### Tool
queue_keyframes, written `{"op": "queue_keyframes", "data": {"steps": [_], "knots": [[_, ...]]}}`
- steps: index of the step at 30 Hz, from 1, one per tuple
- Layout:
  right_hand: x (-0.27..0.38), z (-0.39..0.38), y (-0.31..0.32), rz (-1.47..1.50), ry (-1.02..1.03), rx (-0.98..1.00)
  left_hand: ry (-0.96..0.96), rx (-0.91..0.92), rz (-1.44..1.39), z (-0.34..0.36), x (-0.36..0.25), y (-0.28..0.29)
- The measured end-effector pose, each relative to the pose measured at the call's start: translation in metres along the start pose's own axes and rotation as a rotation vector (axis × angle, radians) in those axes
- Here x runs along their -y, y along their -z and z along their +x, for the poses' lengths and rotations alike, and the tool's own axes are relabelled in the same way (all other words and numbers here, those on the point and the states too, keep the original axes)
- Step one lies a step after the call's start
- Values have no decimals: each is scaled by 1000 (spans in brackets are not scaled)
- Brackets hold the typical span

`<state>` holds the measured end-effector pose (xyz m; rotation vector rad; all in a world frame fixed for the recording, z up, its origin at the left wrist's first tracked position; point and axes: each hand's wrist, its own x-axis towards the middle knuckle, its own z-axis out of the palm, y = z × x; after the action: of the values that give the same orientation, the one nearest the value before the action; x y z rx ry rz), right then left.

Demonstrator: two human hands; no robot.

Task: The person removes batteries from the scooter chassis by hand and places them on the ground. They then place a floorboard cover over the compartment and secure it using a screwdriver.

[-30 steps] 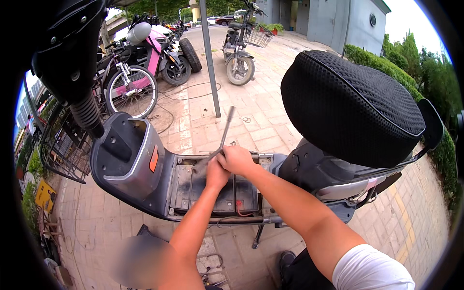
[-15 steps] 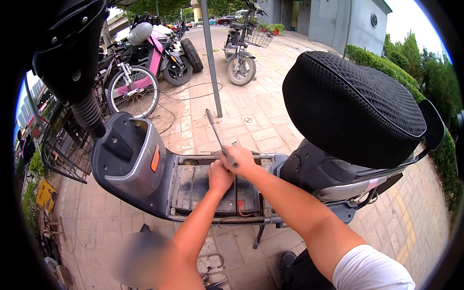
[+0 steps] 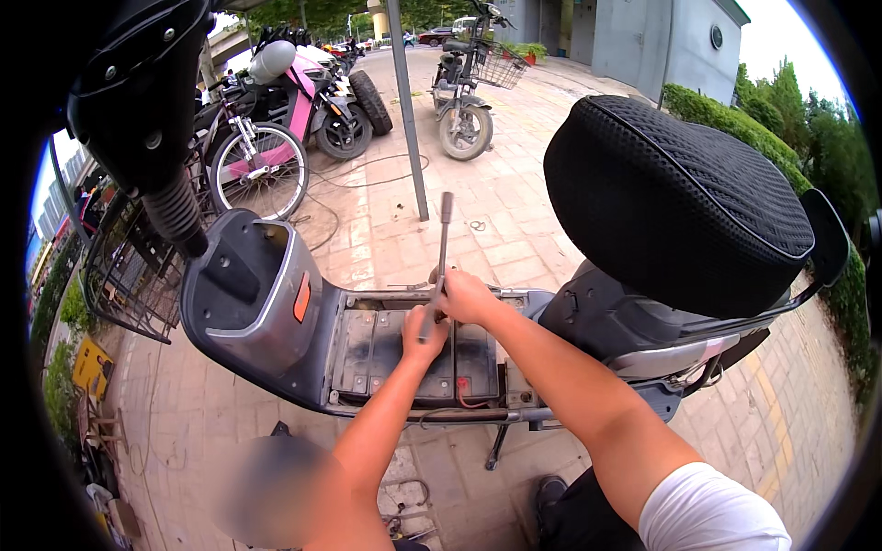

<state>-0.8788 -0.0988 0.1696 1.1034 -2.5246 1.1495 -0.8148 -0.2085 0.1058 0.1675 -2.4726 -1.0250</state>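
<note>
Straight in at the floorboard opening — right hand (image 3: 470, 299) wrapped around the middle of a long grey metal bar (image 3: 446, 230), far tip up and out above the scooter's far edge, with open room beyond. Left hand (image 3: 422, 336) just below, fingers curled inward, low over the dusty dark blocks (image 3: 360, 356). Close in on the left, the silver storage pocket (image 3: 266, 317); on the right, the bulky black seat (image 3: 675, 207). Past the tip, a slim grey post (image 3: 411, 124), clear of the bar.

Now the surface: blocks side by side in the frame, small metal terminals on top, a red wire (image 3: 466, 389) near the right end. All around, pale brick paving (image 3: 514, 248); farther out, a parked bike with a wire basket (image 3: 497, 68), a white-rimmed bicycle wheel (image 3: 260, 173), a grey-blue building (image 3: 625, 46) and a hedge (image 3: 726, 115).

Tough to read: anything inside the left hand — hidden, impossible to tell. Bar's near end smeared, contact unclear. At lower left, a round dark shape (image 3: 276, 491), blurred out; lower down, a dark shoe (image 3: 551, 493), only partly in view.
</note>
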Motion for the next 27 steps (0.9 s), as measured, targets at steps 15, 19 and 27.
{"op": "queue_keyframes", "data": {"steps": [15, 19, 27], "knots": [[10, 5, -11, -185, -147, 57, 90, 44, 82, 4, 8, -2], [2, 6, -3, -68, -176, 46, 106, 50, 26, 1, 8, 1], [23, 20, 29, -40, -173, -24, -127, -36, 100, -2, 10, -1]]}}
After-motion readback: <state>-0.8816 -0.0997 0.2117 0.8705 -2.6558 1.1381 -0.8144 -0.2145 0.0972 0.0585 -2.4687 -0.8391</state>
